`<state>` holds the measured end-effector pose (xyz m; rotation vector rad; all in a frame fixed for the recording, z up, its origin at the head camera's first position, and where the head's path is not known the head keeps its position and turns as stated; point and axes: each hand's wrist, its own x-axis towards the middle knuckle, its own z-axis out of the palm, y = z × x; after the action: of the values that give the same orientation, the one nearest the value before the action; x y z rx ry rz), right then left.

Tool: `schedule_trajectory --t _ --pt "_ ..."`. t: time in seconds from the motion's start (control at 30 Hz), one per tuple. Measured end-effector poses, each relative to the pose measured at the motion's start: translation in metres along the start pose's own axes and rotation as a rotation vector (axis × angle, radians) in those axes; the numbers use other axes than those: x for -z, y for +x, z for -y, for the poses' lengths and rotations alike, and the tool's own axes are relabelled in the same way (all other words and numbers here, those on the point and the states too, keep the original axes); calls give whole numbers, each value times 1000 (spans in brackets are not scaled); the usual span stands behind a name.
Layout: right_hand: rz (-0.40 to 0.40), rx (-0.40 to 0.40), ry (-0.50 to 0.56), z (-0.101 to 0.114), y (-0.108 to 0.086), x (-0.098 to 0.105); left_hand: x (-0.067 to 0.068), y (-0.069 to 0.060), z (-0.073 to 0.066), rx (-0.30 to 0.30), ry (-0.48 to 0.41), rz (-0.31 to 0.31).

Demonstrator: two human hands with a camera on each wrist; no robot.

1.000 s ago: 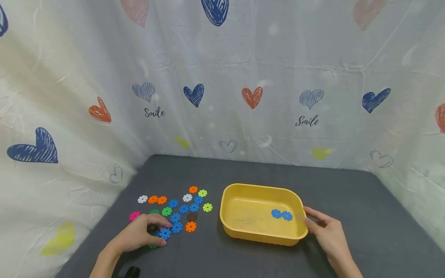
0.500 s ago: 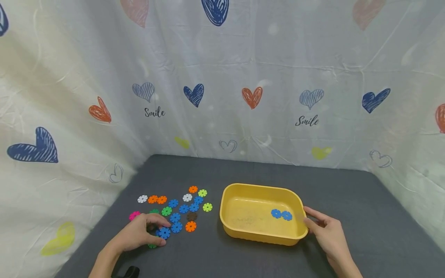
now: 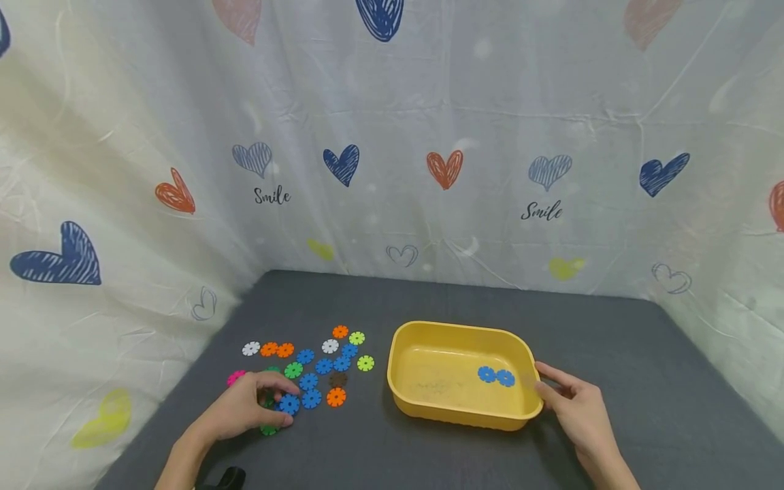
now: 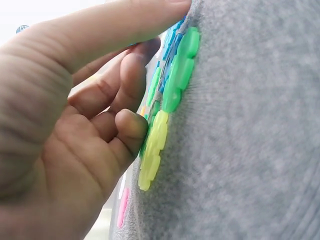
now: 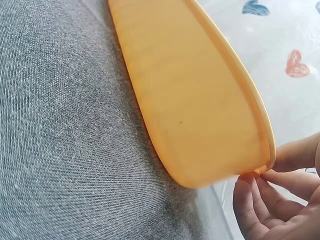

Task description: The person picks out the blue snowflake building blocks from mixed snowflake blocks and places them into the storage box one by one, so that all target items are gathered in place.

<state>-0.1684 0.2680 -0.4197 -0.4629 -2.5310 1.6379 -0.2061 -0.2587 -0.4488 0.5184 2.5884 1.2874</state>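
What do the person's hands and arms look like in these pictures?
The left hand and right hand are both bare: no gloves or rings show. No sleeves show on the visible forearms. A black, rounded object sits beside the left forearm at the head view's bottom edge; whether it is worn, I can't tell.

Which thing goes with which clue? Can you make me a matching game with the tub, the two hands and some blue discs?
Things:
1. tub
2. left hand
3. right hand
4. two blue discs side by side

Clues:
A. at another blue disc, outside the tub
B. lying inside the tub
C. yellow, with rounded corners
D. holding the end of the tub

Right pairs: 1-C, 2-A, 3-D, 4-B.
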Motion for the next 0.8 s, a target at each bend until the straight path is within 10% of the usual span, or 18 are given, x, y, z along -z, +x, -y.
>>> schedule_trajectory --t 0.8 --pt "-1 5 -11 0 0 0 -1 -4 -6 -42 -21 -194"
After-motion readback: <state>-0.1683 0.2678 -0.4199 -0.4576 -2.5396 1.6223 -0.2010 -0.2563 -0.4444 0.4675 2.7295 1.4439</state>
